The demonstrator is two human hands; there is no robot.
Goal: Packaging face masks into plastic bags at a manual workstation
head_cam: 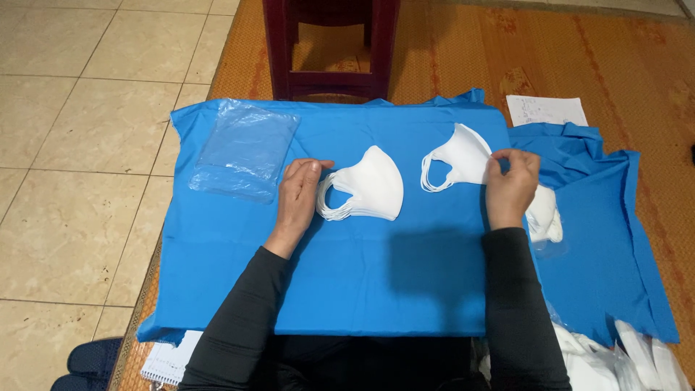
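We see the dark red stool only in its legs; the top edge cuts off the seat. Our right hand covers part of a white pile at the blue cloth's right edge, probably more masks. The bottom edge cuts the notebook, the slippers and the white packets. The print on the paper sheet is too small to tell.
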